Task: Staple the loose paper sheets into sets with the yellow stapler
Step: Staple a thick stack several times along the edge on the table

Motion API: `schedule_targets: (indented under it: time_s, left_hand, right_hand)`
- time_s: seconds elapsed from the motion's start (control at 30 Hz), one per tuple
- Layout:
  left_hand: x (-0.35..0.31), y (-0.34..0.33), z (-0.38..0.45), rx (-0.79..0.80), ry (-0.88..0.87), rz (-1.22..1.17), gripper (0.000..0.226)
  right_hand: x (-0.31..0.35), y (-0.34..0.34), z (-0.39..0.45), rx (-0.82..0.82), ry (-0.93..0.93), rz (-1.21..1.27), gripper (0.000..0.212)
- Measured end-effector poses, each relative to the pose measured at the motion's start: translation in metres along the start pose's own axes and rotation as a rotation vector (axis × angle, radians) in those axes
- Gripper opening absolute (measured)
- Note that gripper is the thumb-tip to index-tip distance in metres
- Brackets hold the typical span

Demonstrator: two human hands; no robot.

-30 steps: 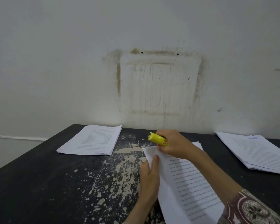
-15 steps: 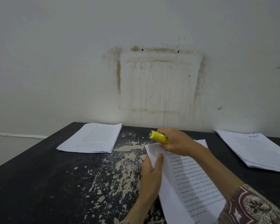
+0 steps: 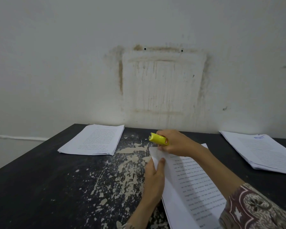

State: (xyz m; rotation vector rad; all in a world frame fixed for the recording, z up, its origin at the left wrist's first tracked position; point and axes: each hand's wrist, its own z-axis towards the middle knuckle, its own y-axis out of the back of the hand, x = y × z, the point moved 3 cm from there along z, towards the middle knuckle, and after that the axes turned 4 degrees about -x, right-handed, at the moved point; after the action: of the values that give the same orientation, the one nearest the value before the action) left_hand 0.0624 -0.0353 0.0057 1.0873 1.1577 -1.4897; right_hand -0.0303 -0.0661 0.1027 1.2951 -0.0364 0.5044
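Since the earlier frames the yellow stapler [image 3: 159,139] has lifted slightly off the top-left corner of the held sheets [image 3: 188,176]; a second ago its mouth sat on that corner, now a thin gap shows between stapler and paper. Judgement: the staple has probably just gone in, or the bite is being re-aimed; no staple can be made out in the corner.

Right hand [image 3: 177,142]: fingers curled round the stapler body, nose pointing toward 10 o'clock. Left hand [image 3: 153,177]: thumb on top of the sheets' left edge, fingers hidden beneath, pinching the set and holding the corner raised off the black table [image 3: 40,187]. The set lies at the lower centre, running toward 5 o'clock under the right forearm.

Surroundings: one paper stack [image 3: 92,140] at 11 o'clock, another stack [image 3: 262,151] at 2 o'clock, both well apart from the hands. Stained wall [image 3: 163,83] behind. Nothing blocks the corner; the right forearm covers part of the page.
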Motion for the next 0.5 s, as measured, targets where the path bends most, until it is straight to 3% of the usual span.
schedule_targets:
  time_s: [0.2,0.43,0.5]
  left_hand:
    - [-0.005,0.0,-0.001,0.008,-0.084,-0.02,0.02]
    - [-0.002,0.002,0.002,-0.027,-0.046,-0.04,0.018]
    - [-0.003,0.002,0.001,-0.026,-0.056,-0.031,0.016]
  right_hand:
    - [-0.002,-0.004,0.005,0.033,-0.044,0.002,0.02]
    - [-0.006,0.011,0.009,-0.439,-0.295,0.614,0.04]
    - [-0.009,0.007,0.012,-0.498,-0.377,0.784,0.039]
